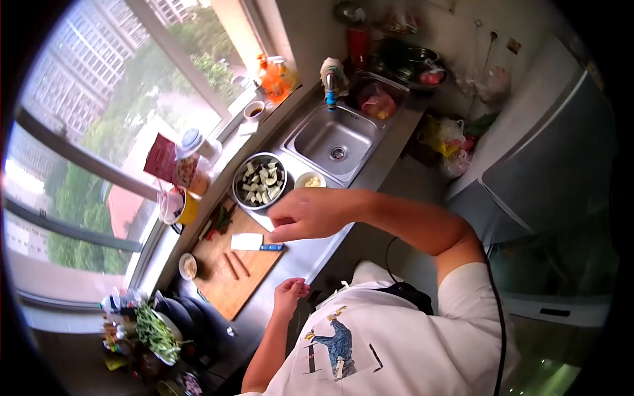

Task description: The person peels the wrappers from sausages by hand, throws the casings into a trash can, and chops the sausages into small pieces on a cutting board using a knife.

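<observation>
A single view, taken from a camera worn on the person's head; it looks steeply down and forward over the white printed T-shirt (pixel 370 336) onto the long grey steel table (pixel 310 254), which runs diagonally from lower left to upper right; a fisheye lens bends the scene into a round picture with black corners; the rectangular wooden chopping board (pixel 228 284) and the stainless steel sink (pixel 337 138) sit near mid-frame, fairly close below; the large window (pixel 99 145) fills the left side, the grey refrigerator (pixel 561 165) the right; no second view shares the scene.
</observation>
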A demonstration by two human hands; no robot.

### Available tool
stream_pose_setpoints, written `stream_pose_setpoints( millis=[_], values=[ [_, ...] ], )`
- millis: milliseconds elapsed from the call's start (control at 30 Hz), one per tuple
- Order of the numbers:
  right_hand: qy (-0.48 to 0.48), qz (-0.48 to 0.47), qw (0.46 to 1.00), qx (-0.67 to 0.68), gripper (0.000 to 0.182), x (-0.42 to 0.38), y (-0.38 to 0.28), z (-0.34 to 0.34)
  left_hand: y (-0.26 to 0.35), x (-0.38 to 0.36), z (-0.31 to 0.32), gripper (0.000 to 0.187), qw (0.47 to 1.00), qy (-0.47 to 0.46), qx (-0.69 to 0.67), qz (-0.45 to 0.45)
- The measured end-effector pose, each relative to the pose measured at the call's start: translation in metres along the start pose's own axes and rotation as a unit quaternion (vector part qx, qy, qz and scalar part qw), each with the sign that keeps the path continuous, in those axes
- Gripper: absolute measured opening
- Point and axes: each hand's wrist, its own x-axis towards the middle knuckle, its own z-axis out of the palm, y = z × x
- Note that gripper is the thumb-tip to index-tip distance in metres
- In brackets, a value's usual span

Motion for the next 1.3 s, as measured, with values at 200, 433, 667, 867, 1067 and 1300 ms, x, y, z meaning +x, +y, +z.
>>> stream_pose_setpoints(
  millis=[200, 433, 667, 867, 1067, 1300],
  values=[
    [-0.066, 0.129, 0.989, -0.030, 0.030, -0.072, 0.074, -0.023, 0.024, 0.048, 0.048, 0.019, 0.997, -0.077, 0.019, 0.018],
    [0.086, 0.289, 0.952, 0.051, 0.026, -0.142, 0.200, -0.156, 0.052, 0.106, 0.128, 0.020, 0.994, -0.108, 0.025, 0.005],
    [0.334, 0.311, 0.888, 0.053, 0.016, -0.189, 0.352, -0.414, 0.085, 0.238, 0.238, 0.020, 0.997, -0.067, -0.024, 0.027],
    [0.407, 0.306, 0.861, -0.029, 0.017, -0.182, 0.477, -0.604, 0.175, 0.329, 0.375, 0.025, 0.994, -0.108, -0.031, 0.017],
    [0.457, 0.136, 0.781, -0.403, 0.030, -0.135, 0.517, -0.732, 0.267, 0.407, 0.457, 0.026, 0.985, -0.166, 0.000, 0.051],
    [0.227, 0.275, 0.726, -0.588, 0.026, -0.108, 0.517, -0.770, 0.379, 0.523, 0.534, 0.021, 0.959, -0.259, -0.106, 0.047]
  ],
)
